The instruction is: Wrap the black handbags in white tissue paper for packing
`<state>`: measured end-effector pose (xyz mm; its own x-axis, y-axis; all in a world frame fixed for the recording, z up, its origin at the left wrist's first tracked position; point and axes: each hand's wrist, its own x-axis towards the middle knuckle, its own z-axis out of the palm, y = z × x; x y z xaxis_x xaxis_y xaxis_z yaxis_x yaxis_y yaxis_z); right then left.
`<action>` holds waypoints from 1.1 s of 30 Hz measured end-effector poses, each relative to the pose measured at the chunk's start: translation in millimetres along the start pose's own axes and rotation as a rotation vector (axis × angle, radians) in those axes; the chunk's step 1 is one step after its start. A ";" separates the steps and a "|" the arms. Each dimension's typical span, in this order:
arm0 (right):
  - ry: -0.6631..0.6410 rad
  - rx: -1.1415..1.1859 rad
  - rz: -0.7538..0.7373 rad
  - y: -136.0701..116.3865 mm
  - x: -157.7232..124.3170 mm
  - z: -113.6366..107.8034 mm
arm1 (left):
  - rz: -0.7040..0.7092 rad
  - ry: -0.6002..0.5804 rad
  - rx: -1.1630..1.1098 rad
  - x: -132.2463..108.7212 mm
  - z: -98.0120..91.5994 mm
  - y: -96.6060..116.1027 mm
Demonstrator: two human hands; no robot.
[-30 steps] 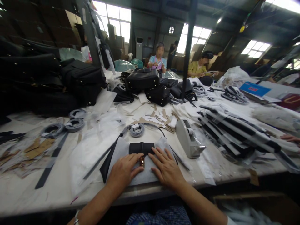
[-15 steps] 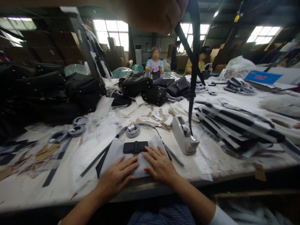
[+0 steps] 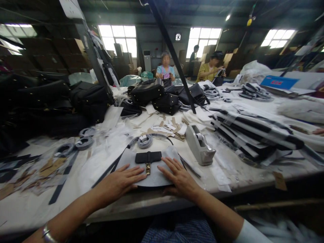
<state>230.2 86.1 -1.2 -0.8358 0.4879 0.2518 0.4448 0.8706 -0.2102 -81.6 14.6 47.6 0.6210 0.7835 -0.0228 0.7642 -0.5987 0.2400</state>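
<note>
A handbag [image 3: 159,178] lies in front of me, its face covered by a pale grey sheet. Across its upper middle sits a black flap tab [image 3: 155,156] with a gold clasp [image 3: 148,168] hanging below. My left hand [image 3: 125,179] rests flat on the left side of the sheet, fingertips close to the clasp. On the right side my right hand [image 3: 178,175] lies with fingers spread, just beside the tab. Both hands are open and grip nothing. A coiled grey strap [image 3: 144,141] sits behind the bag, near its dark handle.
A tape dispenser [image 3: 199,145] stands right of the bag. Flat wrapped black pieces [image 3: 253,131] are stacked farther right. Black bags [image 3: 148,90] pile up at the back, more at left. Paper tags [image 3: 167,126] lie mid-table. Two people sit across the table.
The dark strap and blurred hand at the top have gone from view. My left hand has shifted left and flattened, uncovering the gold clasp. My right hand stays on the bag's right side.
</note>
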 end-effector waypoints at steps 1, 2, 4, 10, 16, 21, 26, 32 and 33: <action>0.003 -0.005 0.006 -0.6 0.0 -1.1 | -0.007 -0.025 -0.008 1.0 -1.8 -1.4; -0.003 -0.010 0.012 -1.3 0.1 -2.5 | -0.008 -0.050 -0.010 2.1 -3.7 -2.5; -0.044 -0.017 0.009 -2.1 0.7 -5.8 | 0.013 -0.081 -0.013 3.9 -7.5 -4.7; -0.154 0.010 -0.046 2.2 0.4 -11.4 | 0.075 -0.096 -0.216 1.9 -16.0 -18.1; -0.150 -0.019 -0.075 11.7 0.6 -10.8 | 0.040 0.027 -0.180 -2.6 -6.9 -18.5; -0.195 -0.013 -0.100 15.2 0.2 -20.4 | 0.022 0.065 -0.027 -5.9 2.9 -10.9; -0.189 0.011 0.010 -12.3 9.9 -42.4 | 0.054 0.010 0.004 -10.6 3.4 -12.8; 0.039 -0.094 0.070 -37.0 56.5 -36.5 | 0.010 -0.003 -0.032 -14.8 -7.0 -0.9; 0.067 -0.128 0.043 -33.7 60.7 -28.5 | -0.007 0.004 -0.053 -14.5 -7.9 1.2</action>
<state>173.6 88.3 48.1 -0.7938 0.5242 0.3084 0.5208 0.8478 -0.1006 -91.0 3.9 55.9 0.6150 0.7883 -0.0203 0.7579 -0.5838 0.2913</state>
